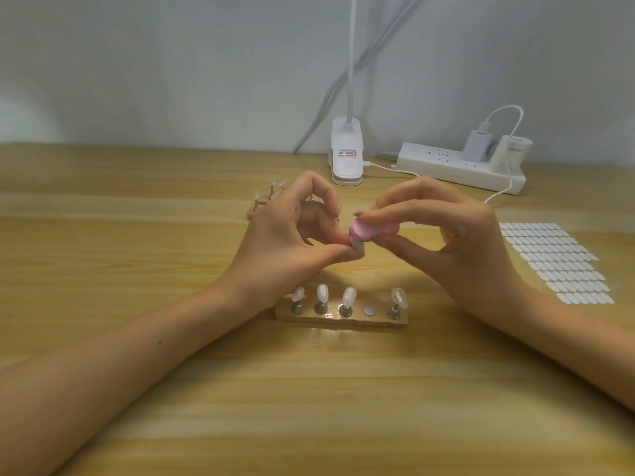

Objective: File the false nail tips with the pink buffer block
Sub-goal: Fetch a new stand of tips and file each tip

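Filing. The left hand (292,235) pinches a tip (358,248) at its fingertips; the right hand (446,242) clamps the buffer (378,230) between thumb and fingers, against that tip. Light, even strokes likely serve best.

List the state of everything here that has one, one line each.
left hand, pinches a nail tip between thumb and fingers.
right hand, grips the pink buffer block.
pink buffer block, held off the table, touching that tip.
near holder, four stands carry tips; one spot has no stand.
far holder, partly hidden behind the left hand.
power strip, two adapters plugged in.
lamp, on or off cannot be told.
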{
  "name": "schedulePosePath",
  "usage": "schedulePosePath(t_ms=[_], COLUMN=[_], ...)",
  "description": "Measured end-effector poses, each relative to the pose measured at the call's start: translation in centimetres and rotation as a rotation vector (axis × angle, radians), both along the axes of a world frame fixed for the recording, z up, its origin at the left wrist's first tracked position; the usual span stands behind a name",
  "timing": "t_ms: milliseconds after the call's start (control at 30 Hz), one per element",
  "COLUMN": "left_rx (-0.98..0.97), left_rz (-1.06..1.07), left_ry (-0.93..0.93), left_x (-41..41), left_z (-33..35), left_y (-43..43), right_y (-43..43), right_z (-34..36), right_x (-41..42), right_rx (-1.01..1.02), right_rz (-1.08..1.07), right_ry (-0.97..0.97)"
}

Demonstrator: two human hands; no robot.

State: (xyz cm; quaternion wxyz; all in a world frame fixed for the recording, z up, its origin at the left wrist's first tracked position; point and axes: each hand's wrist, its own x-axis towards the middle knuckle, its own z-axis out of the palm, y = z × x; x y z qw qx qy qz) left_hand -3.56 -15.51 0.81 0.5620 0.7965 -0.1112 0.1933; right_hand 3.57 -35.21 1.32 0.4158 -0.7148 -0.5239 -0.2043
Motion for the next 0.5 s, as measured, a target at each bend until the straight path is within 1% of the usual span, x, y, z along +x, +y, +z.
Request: schedulePosePath(t_ms=[67,200,333,467,500], left_rx=[0.001,-0.016,-0.084,-0.089,-0.096], left_rz=[-0.016,-0.042,-0.068,-0.084,-0.088], left_ry=[-0.001,0.004,0.009,0.021,0.022], left_x=[-0.05,-0.15,-0.16,-0.21,-0.20], left_z=[-0.04,0.10,0.22,0.21,0.18], left_y=[-0.01,-0.05,-0.09,-0.09,-0.11], right_y=[-0.07,-0.13,0.35,-0.16,-0.17], right_z=[-0.05,0.02,-0.21,0.28,0.33], right_x=[-0.03,-0.14,-0.70,-0.14,-0.23], right_rx=[0.004,0.028,0.006,0.020,0.030], right_rz=[0.022,-0.004,0.017,-0.089,-0.084], right_ry=[0.016,0.033,0.012,0.040,0.050])
